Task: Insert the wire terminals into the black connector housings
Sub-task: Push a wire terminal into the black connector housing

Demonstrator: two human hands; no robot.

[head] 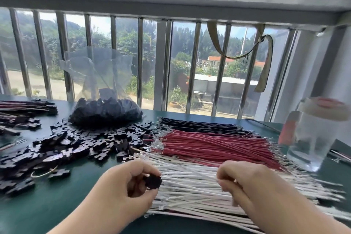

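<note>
My left hand (pixel 123 184) pinches a black connector housing (pixel 152 182) just above the left ends of the white wires (pixel 190 182). My right hand (pixel 245 182) lies over the white wires with its fingers curled down onto them; whether it holds a wire I cannot tell. Beyond the white wires lie a band of red wires (pixel 212 144) and a band of black wires (pixel 199 124), metal terminals pointing left. A heap of loose black housings (pixel 72 144) covers the green table to the left.
A clear plastic bag (pixel 104 112) full of black housings stands at the back centre. Assembled wire sets (pixel 24 110) lie at the far left. A clear glass jar (pixel 315 135) with a red-topped lid stands at the right. Window bars run behind the green table (pixel 57 205).
</note>
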